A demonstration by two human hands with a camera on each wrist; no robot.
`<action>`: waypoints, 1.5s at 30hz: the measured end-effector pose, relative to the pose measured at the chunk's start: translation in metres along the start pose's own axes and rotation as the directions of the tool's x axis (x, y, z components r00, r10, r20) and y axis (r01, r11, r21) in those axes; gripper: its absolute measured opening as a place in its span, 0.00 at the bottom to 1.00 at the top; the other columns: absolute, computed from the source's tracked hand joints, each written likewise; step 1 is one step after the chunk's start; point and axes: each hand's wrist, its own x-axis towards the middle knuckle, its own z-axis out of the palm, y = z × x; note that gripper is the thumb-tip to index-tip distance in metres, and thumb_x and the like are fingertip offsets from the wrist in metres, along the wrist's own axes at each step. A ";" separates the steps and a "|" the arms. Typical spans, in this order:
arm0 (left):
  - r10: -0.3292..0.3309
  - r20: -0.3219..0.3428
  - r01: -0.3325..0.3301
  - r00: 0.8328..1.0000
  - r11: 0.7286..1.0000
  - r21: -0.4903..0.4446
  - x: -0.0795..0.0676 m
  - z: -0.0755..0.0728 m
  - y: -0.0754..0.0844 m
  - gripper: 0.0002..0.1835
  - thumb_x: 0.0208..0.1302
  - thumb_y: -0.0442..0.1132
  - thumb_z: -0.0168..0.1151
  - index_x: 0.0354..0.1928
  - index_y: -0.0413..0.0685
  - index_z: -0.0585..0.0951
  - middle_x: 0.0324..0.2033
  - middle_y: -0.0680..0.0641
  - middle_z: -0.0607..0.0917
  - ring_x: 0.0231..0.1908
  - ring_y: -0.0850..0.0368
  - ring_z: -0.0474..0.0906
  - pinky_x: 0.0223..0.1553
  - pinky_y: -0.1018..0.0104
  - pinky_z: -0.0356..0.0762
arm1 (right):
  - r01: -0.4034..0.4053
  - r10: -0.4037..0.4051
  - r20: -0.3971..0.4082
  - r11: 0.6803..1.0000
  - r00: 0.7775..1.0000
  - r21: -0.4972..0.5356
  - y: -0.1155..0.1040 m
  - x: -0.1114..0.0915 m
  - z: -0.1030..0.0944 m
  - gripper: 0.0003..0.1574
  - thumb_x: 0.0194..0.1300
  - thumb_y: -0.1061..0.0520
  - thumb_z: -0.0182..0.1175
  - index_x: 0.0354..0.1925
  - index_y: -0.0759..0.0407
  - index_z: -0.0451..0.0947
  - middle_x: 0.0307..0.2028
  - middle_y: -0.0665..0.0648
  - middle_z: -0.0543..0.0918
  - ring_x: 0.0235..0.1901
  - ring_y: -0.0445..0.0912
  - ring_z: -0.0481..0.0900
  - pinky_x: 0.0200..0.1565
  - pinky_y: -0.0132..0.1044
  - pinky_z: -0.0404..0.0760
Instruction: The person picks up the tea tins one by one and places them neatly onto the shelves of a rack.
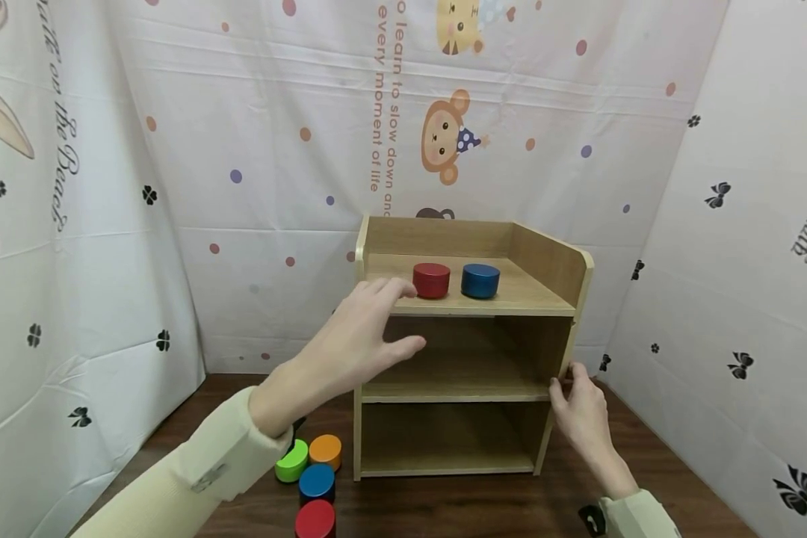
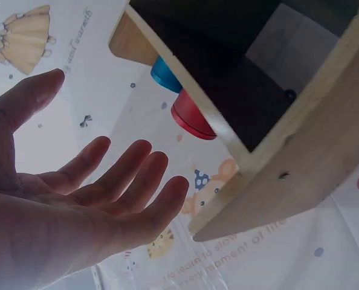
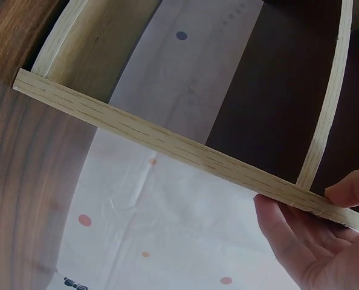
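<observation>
A small wooden shelf unit (image 1: 464, 398) stands on the dark wood surface. On its top board sit a red round canister (image 1: 431, 281) and, to the right of it, a blue round canister (image 1: 480, 282). In the head view my left hand (image 1: 356, 336) is raised in front of the unit's left side, fingers and thumb spread apart, fingertips close to the red canister. The left wrist view shows nothing between those fingers. Lower down, my right hand (image 1: 583, 415) pinches the front edge of the right side panel (image 3: 167, 144), thumb inside and fingers outside.
Left of the unit, a green canister (image 1: 292, 460), an orange one (image 1: 326, 452), a second blue one (image 1: 317, 483) and a second red one (image 1: 315, 519) stand clustered on the wood surface (image 1: 444, 512). Printed white cloth (image 1: 262, 202) hangs behind and at both sides.
</observation>
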 end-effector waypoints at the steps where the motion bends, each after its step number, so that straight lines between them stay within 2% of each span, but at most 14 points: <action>1: -0.001 -0.008 0.001 1.000 1.000 0.001 -0.005 0.001 -0.002 0.29 0.59 0.48 0.68 0.60 0.50 0.72 0.58 0.48 0.77 0.58 0.51 0.69 0.59 0.51 0.71 | -0.001 0.001 -0.001 1.000 1.000 0.000 0.000 0.000 0.000 0.13 0.62 0.67 0.56 0.45 0.72 0.70 0.35 0.72 0.83 0.29 0.61 0.82 0.27 0.48 0.74; 10: -0.063 -0.057 0.064 0.996 0.998 0.013 -0.040 0.007 -0.028 0.27 0.57 0.45 0.69 0.58 0.48 0.74 0.54 0.48 0.79 0.54 0.50 0.71 0.54 0.51 0.74 | -0.010 0.010 0.024 1.000 1.000 0.007 -0.002 -0.002 0.000 0.14 0.63 0.67 0.55 0.46 0.73 0.70 0.36 0.73 0.83 0.28 0.60 0.82 0.25 0.42 0.73; 15: -0.112 -0.058 0.113 0.992 0.994 0.009 -0.057 0.012 -0.046 0.28 0.56 0.45 0.70 0.58 0.46 0.74 0.55 0.46 0.79 0.54 0.49 0.71 0.55 0.49 0.73 | -0.029 0.029 0.027 1.000 0.999 0.006 -0.002 -0.003 0.001 0.14 0.63 0.66 0.55 0.46 0.73 0.70 0.37 0.73 0.83 0.31 0.61 0.83 0.26 0.42 0.74; 20: -0.178 -0.029 0.178 0.984 0.984 0.007 -0.073 0.023 -0.063 0.28 0.56 0.46 0.70 0.58 0.48 0.74 0.56 0.47 0.79 0.56 0.47 0.71 0.56 0.48 0.73 | -0.038 0.038 0.022 0.999 0.999 0.004 -0.002 -0.004 0.001 0.13 0.63 0.66 0.55 0.46 0.72 0.70 0.36 0.73 0.83 0.32 0.62 0.83 0.26 0.42 0.74; 26: -0.267 0.010 0.266 0.964 0.964 0.021 -0.092 0.039 -0.082 0.27 0.54 0.47 0.71 0.55 0.52 0.75 0.52 0.50 0.80 0.52 0.51 0.72 0.53 0.52 0.75 | -0.042 0.042 0.019 0.999 0.999 0.005 -0.002 -0.004 0.001 0.13 0.63 0.66 0.54 0.46 0.72 0.70 0.36 0.72 0.83 0.31 0.61 0.83 0.25 0.41 0.73; 30: -0.291 0.028 0.290 0.956 0.957 0.023 -0.105 0.050 -0.094 0.26 0.51 0.46 0.73 0.53 0.53 0.76 0.49 0.51 0.81 0.50 0.53 0.73 0.50 0.54 0.75 | -0.033 0.033 0.023 0.999 0.999 0.007 -0.001 -0.003 0.000 0.13 0.63 0.66 0.54 0.46 0.72 0.70 0.35 0.72 0.83 0.30 0.60 0.82 0.24 0.39 0.72; 34: -0.314 0.094 0.315 0.945 0.949 0.005 -0.115 0.065 -0.105 0.27 0.48 0.47 0.75 0.51 0.54 0.76 0.46 0.52 0.81 0.48 0.54 0.74 0.47 0.55 0.76 | -0.023 0.023 0.016 1.000 1.000 0.003 -0.001 -0.002 -0.001 0.13 0.63 0.67 0.54 0.46 0.73 0.70 0.35 0.72 0.83 0.28 0.59 0.82 0.23 0.37 0.71; 37: -0.337 0.174 0.342 0.925 0.940 0.002 -0.122 0.075 -0.112 0.30 0.47 0.51 0.76 0.52 0.52 0.75 0.46 0.51 0.80 0.47 0.53 0.73 0.46 0.55 0.77 | -0.020 0.020 0.015 1.000 1.000 0.004 -0.002 -0.001 -0.001 0.14 0.63 0.66 0.54 0.47 0.73 0.70 0.35 0.72 0.83 0.29 0.60 0.82 0.23 0.39 0.72; 43: -0.400 0.320 0.408 0.859 0.912 0.044 -0.134 0.092 -0.122 0.44 0.50 0.58 0.71 0.63 0.38 0.69 0.55 0.33 0.76 0.53 0.36 0.74 0.49 0.40 0.75 | -0.014 0.014 0.014 1.000 1.000 0.006 -0.003 0.000 0.001 0.13 0.63 0.66 0.54 0.46 0.73 0.70 0.34 0.73 0.83 0.29 0.61 0.82 0.24 0.43 0.73; 45: -0.387 0.342 0.395 0.856 0.917 0.050 -0.138 0.099 -0.125 0.44 0.52 0.57 0.71 0.63 0.36 0.68 0.53 0.30 0.76 0.50 0.36 0.76 0.46 0.39 0.76 | -0.015 0.015 0.008 1.000 1.000 0.003 -0.003 0.000 0.001 0.13 0.62 0.66 0.54 0.45 0.73 0.70 0.34 0.72 0.83 0.29 0.61 0.82 0.25 0.44 0.73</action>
